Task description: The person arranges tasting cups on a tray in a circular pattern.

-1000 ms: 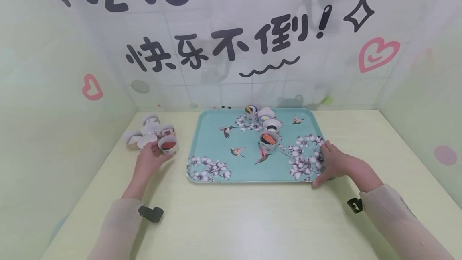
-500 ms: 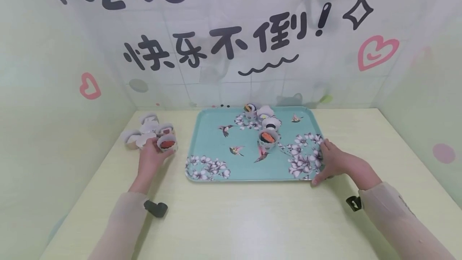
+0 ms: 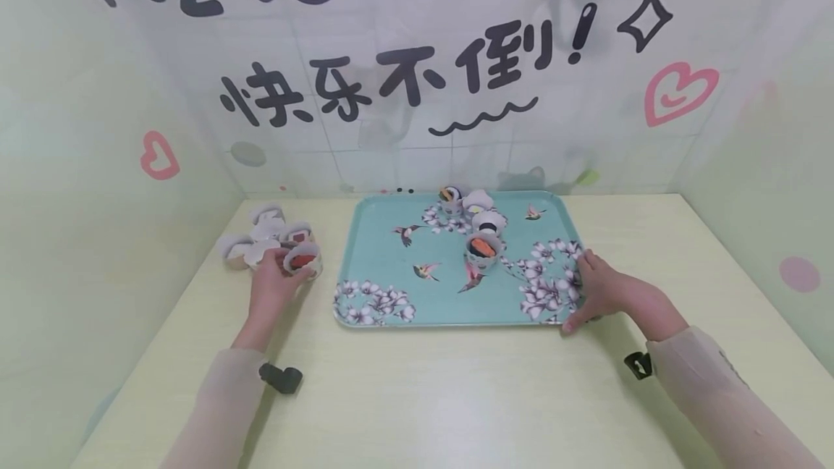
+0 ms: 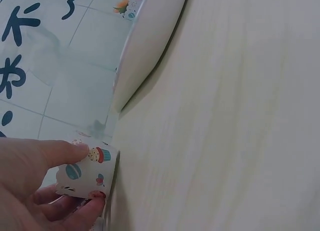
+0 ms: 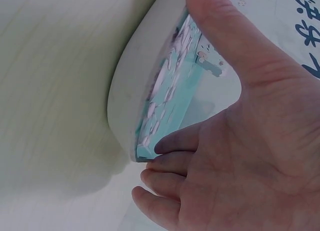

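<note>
In the head view my left hand (image 3: 272, 292) holds a patterned paper baking cup (image 3: 311, 266) containing a red-topped piece of sushi (image 3: 302, 261). The left wrist view shows thumb and fingers on opposite sides of this paper cup (image 4: 90, 166), which carries cupcake prints. Several other white cups (image 3: 267, 229) cluster just behind it. My right hand (image 3: 606, 289) rests at the near right corner of a turquoise floral tray (image 3: 384, 259). Its thumb touches the front edge, its loosely bent fingers the right edge of the tray (image 5: 175, 101).
On the tray, several sushi cups form a slanting row; the nearest cup (image 3: 481, 260) holds orange-topped sushi (image 3: 483, 247). A pale table (image 3: 443, 396) lies under everything. Printed wall panels (image 3: 391, 158) enclose its back and sides.
My left forearm has swung slightly right while the hand stays on the paper cup among the others. The right hand and tray keep their places; the head view has shifted a little.
</note>
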Demonstrator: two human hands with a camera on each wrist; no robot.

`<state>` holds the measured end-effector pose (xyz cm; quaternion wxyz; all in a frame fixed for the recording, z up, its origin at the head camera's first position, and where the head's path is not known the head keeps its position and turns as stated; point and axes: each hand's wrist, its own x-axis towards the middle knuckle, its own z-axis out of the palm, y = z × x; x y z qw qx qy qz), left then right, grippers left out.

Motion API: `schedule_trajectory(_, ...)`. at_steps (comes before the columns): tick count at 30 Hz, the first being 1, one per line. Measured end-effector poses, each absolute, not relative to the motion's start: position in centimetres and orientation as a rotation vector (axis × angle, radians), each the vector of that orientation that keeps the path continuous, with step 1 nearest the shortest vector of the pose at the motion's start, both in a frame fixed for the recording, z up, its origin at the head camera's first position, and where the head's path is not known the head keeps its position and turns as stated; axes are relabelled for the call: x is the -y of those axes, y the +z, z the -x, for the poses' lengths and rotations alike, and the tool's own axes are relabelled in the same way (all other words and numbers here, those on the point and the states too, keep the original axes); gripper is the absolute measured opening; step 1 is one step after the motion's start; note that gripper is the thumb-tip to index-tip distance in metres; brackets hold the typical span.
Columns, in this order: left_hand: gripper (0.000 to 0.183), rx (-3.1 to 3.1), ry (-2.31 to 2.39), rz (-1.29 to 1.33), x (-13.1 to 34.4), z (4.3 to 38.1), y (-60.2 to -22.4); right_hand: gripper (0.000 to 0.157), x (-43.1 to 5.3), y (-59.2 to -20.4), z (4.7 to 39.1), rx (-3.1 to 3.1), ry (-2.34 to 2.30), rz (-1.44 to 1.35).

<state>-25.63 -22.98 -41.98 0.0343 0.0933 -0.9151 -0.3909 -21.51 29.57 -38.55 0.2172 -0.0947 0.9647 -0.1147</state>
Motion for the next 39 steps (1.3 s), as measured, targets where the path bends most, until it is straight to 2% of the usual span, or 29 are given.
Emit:
schedule_trajectory(14, 0.066, 2.803, -1.294, -0.202, 22.4, 25.4, -40.5, 0.144, -29.5, -38.5, 21.6, -2.662, -0.325, 0.247)
schedule_trajectory(39, 0.058, 2.845, -1.266, 0.009, 18.8, 25.1, -39.7, 0.147, -29.5, -38.6, 21.6, -2.671, -0.340, 0.249)
